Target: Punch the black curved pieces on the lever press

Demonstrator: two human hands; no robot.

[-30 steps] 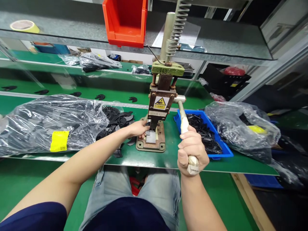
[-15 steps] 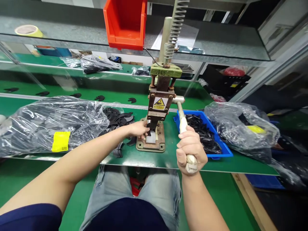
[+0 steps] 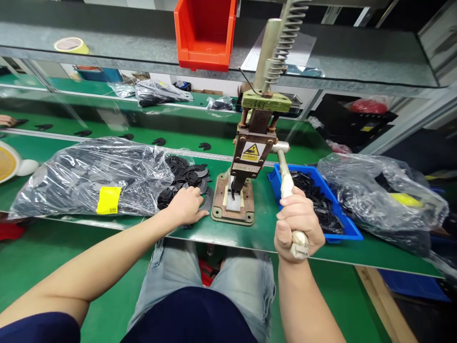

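My right hand (image 3: 300,221) is wrapped around the tape-covered lever handle (image 3: 286,183) of a hand press (image 3: 246,157). My left hand (image 3: 186,205) rests at the near edge of a heap of black curved plastic parts (image 3: 193,174), its thumb apart from the fingers; the fingertips are partly hidden among the parts. Under the press ram, on the light plate of the base (image 3: 233,205), stands a small dark piece (image 3: 233,194). To the left, a clear plastic bag (image 3: 89,171) with a yellow label lies open toward the heap, full of the same dark parts.
Right of the press, a blue tray (image 3: 352,228) holds many black pieces, beside another plastic bag (image 3: 385,190). Behind, curved parts (image 3: 159,142) lie in a row on a green strip. An orange bin (image 3: 205,62) sits on the shelf above. Another person's hand (image 3: 7,121) shows at far left.
My left hand has left the press base and moved left to the heap of parts. My right hand keeps its grip on the lever. The view has shifted slightly left.
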